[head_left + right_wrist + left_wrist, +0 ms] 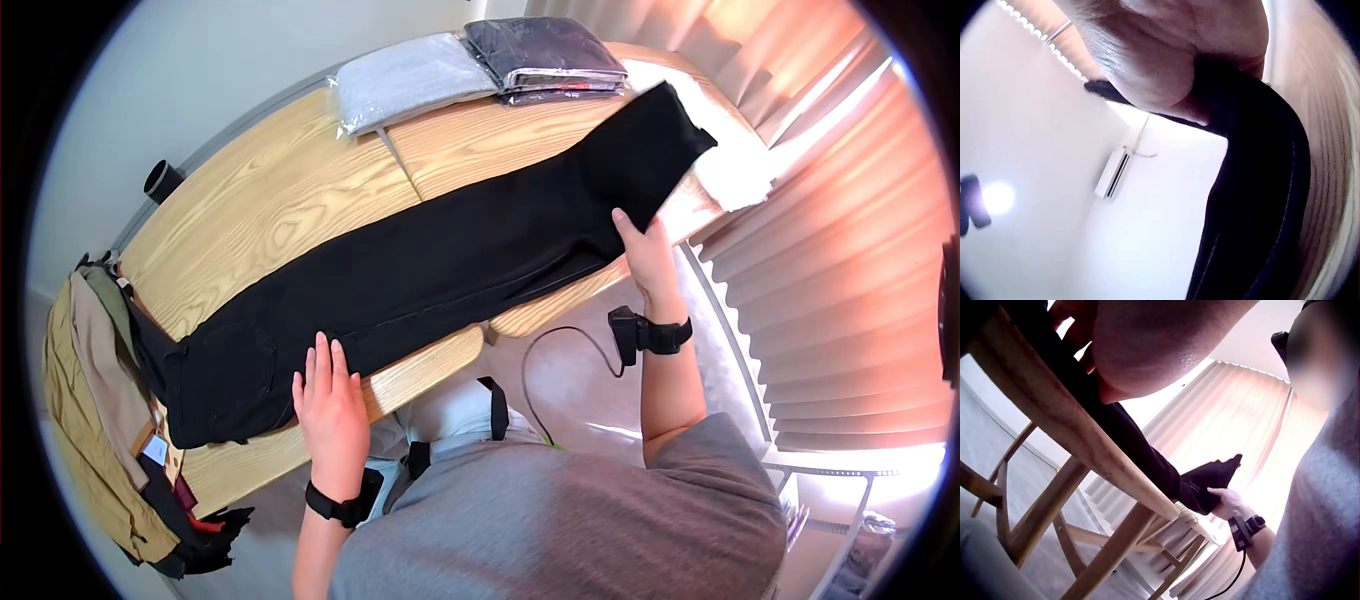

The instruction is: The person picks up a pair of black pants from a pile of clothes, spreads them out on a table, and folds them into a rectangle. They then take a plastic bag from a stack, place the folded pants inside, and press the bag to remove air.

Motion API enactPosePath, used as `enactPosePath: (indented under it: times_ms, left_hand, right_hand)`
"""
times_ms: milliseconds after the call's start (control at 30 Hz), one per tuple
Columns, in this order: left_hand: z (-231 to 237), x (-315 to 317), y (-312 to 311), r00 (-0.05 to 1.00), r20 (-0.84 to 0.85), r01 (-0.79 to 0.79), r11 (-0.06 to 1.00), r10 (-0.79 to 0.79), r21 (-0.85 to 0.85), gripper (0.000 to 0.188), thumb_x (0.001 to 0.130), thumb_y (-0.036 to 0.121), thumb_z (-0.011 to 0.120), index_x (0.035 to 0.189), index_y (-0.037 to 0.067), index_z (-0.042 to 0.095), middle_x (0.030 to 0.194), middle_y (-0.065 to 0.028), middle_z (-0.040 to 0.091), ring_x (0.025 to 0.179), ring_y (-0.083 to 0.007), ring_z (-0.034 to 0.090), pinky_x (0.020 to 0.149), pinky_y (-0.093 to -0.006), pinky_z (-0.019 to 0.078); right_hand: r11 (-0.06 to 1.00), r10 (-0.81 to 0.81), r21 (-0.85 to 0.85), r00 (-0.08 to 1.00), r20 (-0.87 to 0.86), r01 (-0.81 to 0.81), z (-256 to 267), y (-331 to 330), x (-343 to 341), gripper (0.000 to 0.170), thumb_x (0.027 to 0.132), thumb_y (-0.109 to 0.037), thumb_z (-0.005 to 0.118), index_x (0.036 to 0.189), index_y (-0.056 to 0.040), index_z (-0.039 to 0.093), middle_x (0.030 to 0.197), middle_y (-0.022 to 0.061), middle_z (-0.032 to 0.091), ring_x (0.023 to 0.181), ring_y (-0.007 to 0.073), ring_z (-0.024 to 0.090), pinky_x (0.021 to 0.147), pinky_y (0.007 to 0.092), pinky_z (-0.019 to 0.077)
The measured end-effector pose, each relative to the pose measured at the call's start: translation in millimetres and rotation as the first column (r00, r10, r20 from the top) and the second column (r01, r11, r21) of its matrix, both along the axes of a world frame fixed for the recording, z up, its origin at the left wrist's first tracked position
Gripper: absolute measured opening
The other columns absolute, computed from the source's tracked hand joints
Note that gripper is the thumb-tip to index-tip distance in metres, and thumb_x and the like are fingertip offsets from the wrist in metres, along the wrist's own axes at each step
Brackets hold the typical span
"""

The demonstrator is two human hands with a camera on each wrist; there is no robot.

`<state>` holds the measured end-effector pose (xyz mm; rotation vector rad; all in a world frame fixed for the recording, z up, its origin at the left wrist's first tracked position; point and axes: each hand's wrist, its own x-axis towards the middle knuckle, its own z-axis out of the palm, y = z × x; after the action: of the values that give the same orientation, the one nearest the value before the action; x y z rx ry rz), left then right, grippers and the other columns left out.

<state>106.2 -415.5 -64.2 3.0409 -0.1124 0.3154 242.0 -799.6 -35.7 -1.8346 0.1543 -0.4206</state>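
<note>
Packaged garments (pixel 548 55) are lined along the back edge of the wooden counter (pixel 270 210); its right end is flanked by pleated curtains (pixel 840 300). Black trousers (pixel 400 270) are stretched from left end to right, touched near the front edge by the left grip (pixel 335 412), fingers straight, and clamped near the right end in the right grip (pixel 648 258), thumb uppermost.

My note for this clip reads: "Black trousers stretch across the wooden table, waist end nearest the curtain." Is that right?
Not quite: the head view shows the leg end nearest the curtain; the waist end lies beside the heap of clothes. The black trousers do stretch across the wooden table.
</note>
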Motion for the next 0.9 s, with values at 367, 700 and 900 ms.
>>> enactPosePath:
  times_ms: [367,700,900]
  left_hand:
    - [2.3,-0.7,-0.8,1.0,0.018,0.015,0.999,-0.014,-0.032,0.044,0.091,0.014,0.054,0.133,0.0,0.047,0.145,-0.014,0.038,0.129,-0.0298,0.042,0.106,-0.0469,0.0327]
    - [3.1,-0.9,-1.4,1.0,0.025,0.011,0.999,-0.011,-0.03,0.044,0.092,0.015,0.054,0.133,0.0,0.047,0.144,-0.0145,0.039,0.129,-0.0301,0.042,0.106,-0.0471,0.0322]
    - [2.8,-0.4,-0.9,1.0,0.018,0.004,1.0,-0.004,-0.031,0.044,0.091,0.014,0.055,0.132,0.0,0.048,0.144,-0.0144,0.039,0.129,-0.0299,0.043,0.106,-0.0472,0.033]
  right_hand:
    - [0.489,0.469,-0.736,0.853,-0.232,-0.469,7.8,29.6,-7.3,0.072,0.061,0.015,0.045,0.126,-0.0119,0.058,0.135,0.015,0.051,0.133,0.0344,0.038,0.108,0.0421,0.032]
    - [0.387,0.481,-0.704,0.781,-0.397,-0.596,15.0,15.3,-7.2,0.079,0.054,0.016,0.043,0.125,-0.0137,0.059,0.141,0.0081,0.047,0.139,0.0298,0.028,0.113,0.0543,0.0165]
    - [0.353,0.608,-0.608,0.668,-0.429,-0.711,38.0,16.8,-1.6,0.07,0.07,0.004,0.048,0.136,-0.0167,0.048,0.147,0.0121,0.038,0.14,0.0316,0.026,0.112,0.055,0.0187]
